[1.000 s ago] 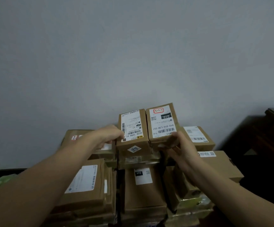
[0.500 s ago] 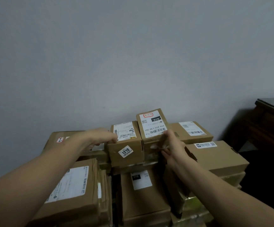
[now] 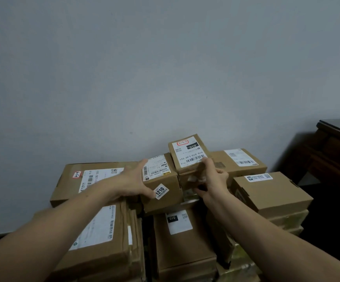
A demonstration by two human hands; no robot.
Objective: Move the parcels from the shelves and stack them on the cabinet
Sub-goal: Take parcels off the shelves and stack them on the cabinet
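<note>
Two small brown parcels sit side by side on top of a pile of cardboard parcels against the wall. My left hand (image 3: 132,183) grips the left small parcel (image 3: 166,187), the one with a "1210" sticker, with the thumb on its front face and the fingers along its left side. With fingers curled round the near right corner, my right hand (image 3: 212,180) holds the right small parcel (image 3: 188,154), which carries a white "010" label. That parcel stands a little higher and is tilted. The pile hides whatever surface lies under it.
Around the two small parcels lie a long flat box (image 3: 87,178) at the back left, a labelled box (image 3: 98,237) at the front left, a box (image 3: 181,241) in front, and boxes (image 3: 270,194) on the right. Dark wooden furniture (image 3: 337,143) stands at the far right, and a bare wall (image 3: 165,78) rises behind.
Both small parcels have come down and away from me onto the pile. My left thumb has moved onto the front of the "1210" parcel. The right parcel now sits higher and tilted.
</note>
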